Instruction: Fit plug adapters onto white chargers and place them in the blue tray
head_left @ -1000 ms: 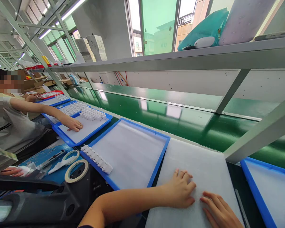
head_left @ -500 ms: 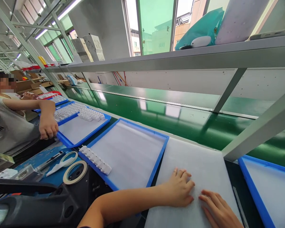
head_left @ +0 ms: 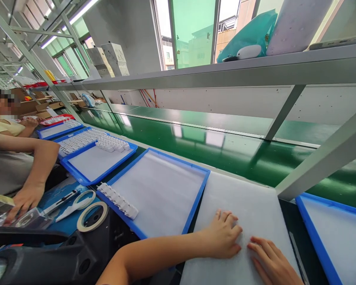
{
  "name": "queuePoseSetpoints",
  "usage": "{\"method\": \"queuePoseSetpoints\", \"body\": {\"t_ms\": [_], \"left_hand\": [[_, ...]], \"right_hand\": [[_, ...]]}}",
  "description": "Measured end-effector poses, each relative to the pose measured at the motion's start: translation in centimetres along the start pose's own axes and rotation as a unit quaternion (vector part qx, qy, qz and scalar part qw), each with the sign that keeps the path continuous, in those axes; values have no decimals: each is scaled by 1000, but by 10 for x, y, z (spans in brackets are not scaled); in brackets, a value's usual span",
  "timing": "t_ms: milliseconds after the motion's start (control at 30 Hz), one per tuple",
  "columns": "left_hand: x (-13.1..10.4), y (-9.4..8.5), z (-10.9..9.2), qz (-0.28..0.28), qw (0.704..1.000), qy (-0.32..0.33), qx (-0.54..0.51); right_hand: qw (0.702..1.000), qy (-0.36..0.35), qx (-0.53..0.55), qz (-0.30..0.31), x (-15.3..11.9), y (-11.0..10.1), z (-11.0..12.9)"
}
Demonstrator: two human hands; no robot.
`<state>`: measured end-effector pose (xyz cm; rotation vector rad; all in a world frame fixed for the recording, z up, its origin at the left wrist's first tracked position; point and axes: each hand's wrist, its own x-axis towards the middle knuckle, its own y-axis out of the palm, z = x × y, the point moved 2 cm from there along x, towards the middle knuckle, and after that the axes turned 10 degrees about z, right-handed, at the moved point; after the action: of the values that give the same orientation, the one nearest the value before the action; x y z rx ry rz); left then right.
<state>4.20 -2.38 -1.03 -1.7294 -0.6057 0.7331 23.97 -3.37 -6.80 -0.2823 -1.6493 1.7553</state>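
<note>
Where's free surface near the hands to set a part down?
Free: the foam-lined blue tray left of the left hand, bare except a row of white parts at its near-left edge; the foam sheet beyond both hands. The right hand rests on it too. Crowded: the tape roll and scissors area, far left.

Both forearms were bare; the left hand [head_left: 224, 236] and right hand [head_left: 271, 263] wore no gloves or rings.

A: Right hand [head_left: 271, 263] cut off at bottom edge, wrist out of view. Blue-rimmed plastic tray [head_left: 314, 233] at right clipped by frame.

B: Small white plastic parts [head_left: 89, 138] too small to identify.
</note>
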Motion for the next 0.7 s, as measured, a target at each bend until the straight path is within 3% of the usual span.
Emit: {"method": "queuePoseSetpoints", "body": {"t_ms": [133, 700], "left_hand": [[0, 0, 0, 1, 1000, 2, -5], [2, 3, 2, -5, 1000, 2, -17]], "right_hand": [[999, -38, -24, 4, 2, -1, -4], [999, -24, -22, 12, 2, -4, -1]]}}
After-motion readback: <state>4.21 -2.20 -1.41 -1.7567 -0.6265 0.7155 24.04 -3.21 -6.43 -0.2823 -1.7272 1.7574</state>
